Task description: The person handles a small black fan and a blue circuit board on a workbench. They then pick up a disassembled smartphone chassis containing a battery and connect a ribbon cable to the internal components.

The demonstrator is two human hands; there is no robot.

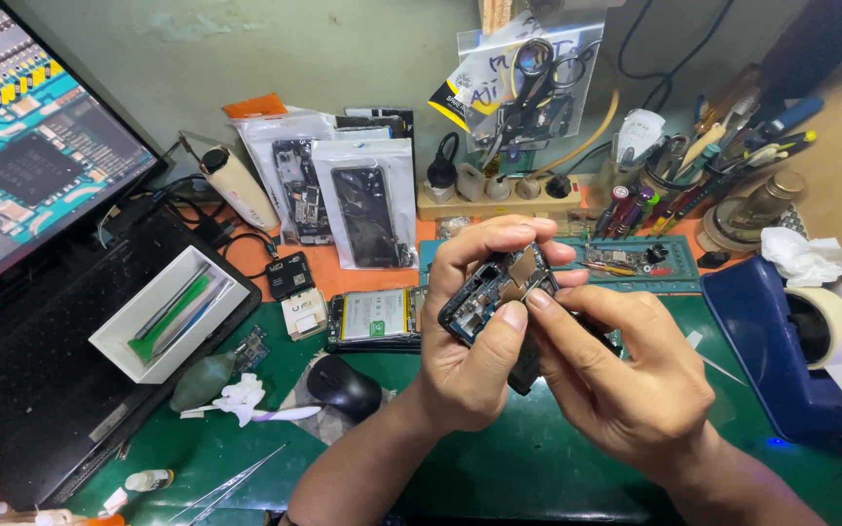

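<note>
My left hand [475,336] grips an opened dark phone frame [475,300], raised above the green mat [557,458] with its inner side up. Its thumb rests on the frame's near edge and its fingers curl over the top. My right hand [621,375] comes in from the right. With index finger and thumb it pinches a small metal part [528,273] on the frame's upper end. The lower half of the phone is hidden behind both hands.
Another opened phone showing its battery [374,319] lies left of my hands, with a black mouse [343,387], tweezers [231,484] and a white tray of tools [170,312]. A blue tape dispenser [791,351] stands right. Tool holders, bagged parts and a monitor [26,156] line the back.
</note>
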